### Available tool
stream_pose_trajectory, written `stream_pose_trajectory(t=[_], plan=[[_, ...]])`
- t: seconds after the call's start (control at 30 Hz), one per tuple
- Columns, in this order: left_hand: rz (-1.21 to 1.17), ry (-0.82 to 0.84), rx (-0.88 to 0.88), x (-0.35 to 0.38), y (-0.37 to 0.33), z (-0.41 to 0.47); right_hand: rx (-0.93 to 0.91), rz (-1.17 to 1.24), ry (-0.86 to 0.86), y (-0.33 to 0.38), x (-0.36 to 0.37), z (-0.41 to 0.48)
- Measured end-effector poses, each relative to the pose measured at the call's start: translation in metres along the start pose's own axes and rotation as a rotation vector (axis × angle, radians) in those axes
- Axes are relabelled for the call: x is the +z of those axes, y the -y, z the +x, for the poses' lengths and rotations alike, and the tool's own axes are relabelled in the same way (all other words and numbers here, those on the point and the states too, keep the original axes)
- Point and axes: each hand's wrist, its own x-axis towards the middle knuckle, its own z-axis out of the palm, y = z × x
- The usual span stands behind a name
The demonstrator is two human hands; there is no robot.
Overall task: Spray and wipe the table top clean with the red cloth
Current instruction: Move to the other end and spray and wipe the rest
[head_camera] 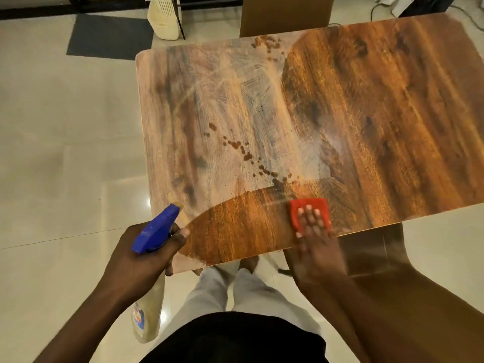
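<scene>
The wooden table top (366, 113) fills the upper right of the head view. Its left half is hazy with streaks, and dark droplets (243, 150) run across it. A darker, streak-free patch lies along the near edge. My right hand (314, 231) presses flat on a folded red cloth (309, 208) near that edge. At the table's near left corner, my left hand (146, 255) grips a spray bottle (150, 297) with a blue trigger head (157, 229); the nozzle points over the table.
A brown chair (379, 250) stands tucked at the near right side, another brown chair back (285, 14) at the far side. A grey mat (110, 35) and a cream appliance (163, 18) sit on the tiled floor. My legs stand at the near edge.
</scene>
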Motion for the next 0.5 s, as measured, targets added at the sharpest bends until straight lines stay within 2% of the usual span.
stream_pose_trajectory(t=[0.13, 0.27, 0.4, 0.5], plan=[[-0.001, 0.053, 0.011, -0.002, 0.004, 0.003, 0.321, 0.128, -0.014, -0.083, -0.043, 0.025], [0.004, 0.068, 0.012, -0.006, 0.01, 0.004, 0.499, 0.176, -0.067, -0.057, -0.051, 0.069], [0.022, 0.055, 0.007, -0.011, 0.014, 0.007, 0.33, 0.113, -0.05, 0.045, -0.03, 0.091], [0.04, 0.043, 0.013, -0.014, 0.014, 0.009, 0.023, 0.104, 0.049, 0.149, -0.009, 0.084]])
